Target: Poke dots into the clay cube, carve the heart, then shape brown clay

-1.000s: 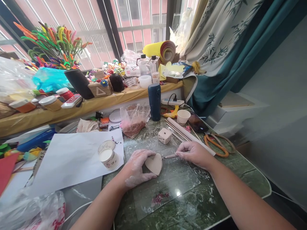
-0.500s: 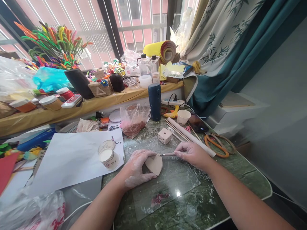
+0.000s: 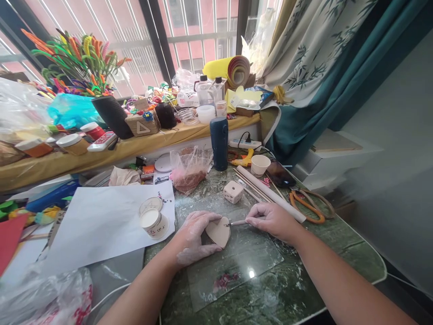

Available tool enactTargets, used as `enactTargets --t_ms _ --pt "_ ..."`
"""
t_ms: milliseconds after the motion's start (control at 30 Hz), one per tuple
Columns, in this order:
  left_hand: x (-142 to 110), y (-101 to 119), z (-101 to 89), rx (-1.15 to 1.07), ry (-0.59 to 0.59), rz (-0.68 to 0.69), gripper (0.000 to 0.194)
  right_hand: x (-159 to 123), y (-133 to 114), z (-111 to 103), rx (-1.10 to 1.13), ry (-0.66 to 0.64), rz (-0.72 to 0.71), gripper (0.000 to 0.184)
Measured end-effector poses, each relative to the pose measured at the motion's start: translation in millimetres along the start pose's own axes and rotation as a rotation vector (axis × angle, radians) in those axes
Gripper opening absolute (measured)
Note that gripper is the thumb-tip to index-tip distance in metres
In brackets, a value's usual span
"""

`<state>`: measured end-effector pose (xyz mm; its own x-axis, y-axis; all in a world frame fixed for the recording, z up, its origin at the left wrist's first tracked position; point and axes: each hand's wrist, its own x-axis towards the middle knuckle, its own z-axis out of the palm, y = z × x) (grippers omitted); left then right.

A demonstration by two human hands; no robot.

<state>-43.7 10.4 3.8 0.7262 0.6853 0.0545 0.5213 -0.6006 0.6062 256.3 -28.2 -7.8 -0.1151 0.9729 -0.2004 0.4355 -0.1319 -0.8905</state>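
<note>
A flat, pale clay piece [image 3: 218,233], rounded with a pointed end, rests on a clear sheet [image 3: 237,271]. Around its left side curl the thumb and fingers of my left hand [image 3: 198,237], which is dusted white and holds the piece at its edges. My right hand [image 3: 269,217] pinches a thin, pencil-like clay tool [image 3: 239,222]; its dark metal tip meets the upper right part of the clay. Just beyond the hands sits a clay die [image 3: 233,192] with dotted faces.
A paper cup [image 3: 154,223] stands on white paper [image 3: 111,221] to the left. Behind are a bag of brown material [image 3: 189,176] and a blue bottle [image 3: 219,144]. Rightward lie a white roller [image 3: 270,194], orange-handled scissors [image 3: 307,207], a phone [image 3: 280,174] and a yellow glue gun [image 3: 244,159].
The tool's tip has moved slightly down and onto the clay's face from near its upper edge. My left hand keeps its hold in the same spot.
</note>
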Motion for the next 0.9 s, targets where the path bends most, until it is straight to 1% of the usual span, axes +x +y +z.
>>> enactTargets --t_ms 100,267,367,500,567,633,700,767,900 --pt "0.0 0.2 -0.1 -0.007 -0.002 -0.004 0.075 -1.2 0.3 1.1 0.025 0.018 0.027 0.024" --pt "-0.2 -2.4 1.3 -0.010 -0.003 -0.005 0.077 -1.1 1.1 1.9 0.025 -0.006 -0.010 0.024" --pt "0.3 -2.3 1.4 -0.012 -0.007 0.005 0.077 -0.5 1.0 0.9 0.011 0.027 -0.001 0.026" --pt "0.6 0.5 0.4 -0.007 0.011 -0.009 0.075 -0.9 2.1 0.4 -0.004 -0.020 -0.035 0.024" --pt "0.6 1.5 0.0 -0.004 0.014 -0.014 0.074 -1.1 2.6 0.3 0.034 -0.005 -0.011 0.026" --pt "0.6 1.5 0.2 -0.004 0.010 -0.011 0.074 -1.1 2.6 -0.1 0.023 0.023 0.007 0.024" --pt "0.6 0.6 0.7 -0.004 0.006 -0.008 0.076 -0.9 2.6 -0.9 -0.001 -0.003 -0.002 0.021" --pt "0.5 -0.3 1.3 -0.005 0.009 -0.008 0.076 -0.7 2.9 -1.8 0.024 -0.042 -0.018 0.020" --pt "0.3 -0.2 1.4 -0.010 0.011 -0.012 0.074 -0.4 3.9 -2.1 0.081 -0.018 -0.001 0.023"
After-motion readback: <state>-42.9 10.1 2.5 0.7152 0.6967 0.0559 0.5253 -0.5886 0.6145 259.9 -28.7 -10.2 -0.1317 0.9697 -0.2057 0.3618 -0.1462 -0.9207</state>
